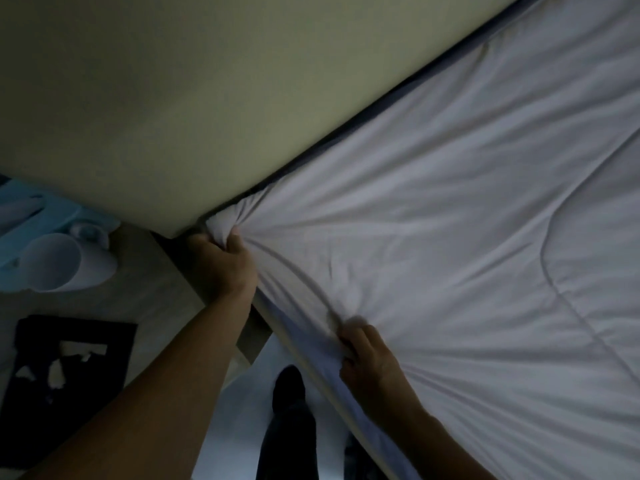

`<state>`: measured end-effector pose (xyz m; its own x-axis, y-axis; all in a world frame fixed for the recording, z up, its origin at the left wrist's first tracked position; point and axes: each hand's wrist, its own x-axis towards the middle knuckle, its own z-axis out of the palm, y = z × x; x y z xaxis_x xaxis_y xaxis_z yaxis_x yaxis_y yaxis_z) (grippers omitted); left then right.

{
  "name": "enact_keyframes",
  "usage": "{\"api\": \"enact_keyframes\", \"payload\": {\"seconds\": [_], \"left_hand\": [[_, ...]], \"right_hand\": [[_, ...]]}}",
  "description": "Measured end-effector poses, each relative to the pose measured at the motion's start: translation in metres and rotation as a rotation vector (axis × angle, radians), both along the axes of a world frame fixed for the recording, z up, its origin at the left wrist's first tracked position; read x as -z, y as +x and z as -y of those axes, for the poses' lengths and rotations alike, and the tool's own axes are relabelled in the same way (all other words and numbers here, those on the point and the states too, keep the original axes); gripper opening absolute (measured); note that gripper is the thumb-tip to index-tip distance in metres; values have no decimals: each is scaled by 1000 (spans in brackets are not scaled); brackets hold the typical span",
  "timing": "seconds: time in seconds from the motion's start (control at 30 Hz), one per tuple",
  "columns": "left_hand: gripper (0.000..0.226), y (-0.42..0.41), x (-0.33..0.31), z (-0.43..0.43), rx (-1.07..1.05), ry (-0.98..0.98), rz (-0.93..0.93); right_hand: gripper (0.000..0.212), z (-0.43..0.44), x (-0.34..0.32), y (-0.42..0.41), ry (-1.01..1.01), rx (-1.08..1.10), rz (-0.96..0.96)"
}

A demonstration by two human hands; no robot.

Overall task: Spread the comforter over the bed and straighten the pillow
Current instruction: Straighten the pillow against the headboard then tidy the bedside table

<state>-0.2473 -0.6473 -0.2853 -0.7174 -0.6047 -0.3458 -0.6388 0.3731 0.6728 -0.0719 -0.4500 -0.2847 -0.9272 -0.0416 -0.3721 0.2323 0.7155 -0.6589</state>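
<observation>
- The left hand (221, 263) gripped a bunched corner of the white quilted fabric comforter (450, 237), fingers curled, beside the beige wall (173, 98).
- The right hand (369, 358) pinched the comforter's edge; the comforter lay spread across the bed (311, 367).

Cropped, buried
Picture's right edge is cutting the comforter (450, 237); left hand (221, 265) is burying fingertips in its corner.
</observation>
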Motion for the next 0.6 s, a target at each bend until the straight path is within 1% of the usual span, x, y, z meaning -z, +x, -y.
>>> {"api": "enact_keyframes", "payload": {"seconds": [0.07, 0.1, 0.17, 0.2, 0.27, 0.3, 0.37, 0.47, 0.53, 0.6], "left_hand": [[43, 4, -1, -5, 49, -52, -29], [44, 6, -3, -8, 101, -127, -51], [47, 8, -7, -19, 252, -301, -114], [44, 5, -9, -25, 342, -349, -163], [34, -8, -8, -39, 556, -356, -259], [30, -18, -6, -46, 652, -338, -292], [30, -42, -1, -61, 776, -291, -331], [35, -75, 7, -78, 854, -296, -286], [32, -89, 8, -80, 866, -321, -264], [25, -98, 3, -79, 903, -362, -260]], "right_hand": [[28, -3, 1, 1, -33, -28, -57], [26, -5, 0, 1, -34, -33, -82], [19, -12, -1, 2, 1, 24, -142], [15, -16, -2, 2, 36, 76, -171], [13, -26, 1, 3, 130, 188, -209], [15, -32, 4, 6, 189, 237, -222], [21, -43, 12, 14, 331, 296, -230], [23, -47, 24, 24, 517, 276, -227], [21, -45, 31, 23, 566, 270, -240], [18, -41, 34, 17, 569, 297, -252]]}}
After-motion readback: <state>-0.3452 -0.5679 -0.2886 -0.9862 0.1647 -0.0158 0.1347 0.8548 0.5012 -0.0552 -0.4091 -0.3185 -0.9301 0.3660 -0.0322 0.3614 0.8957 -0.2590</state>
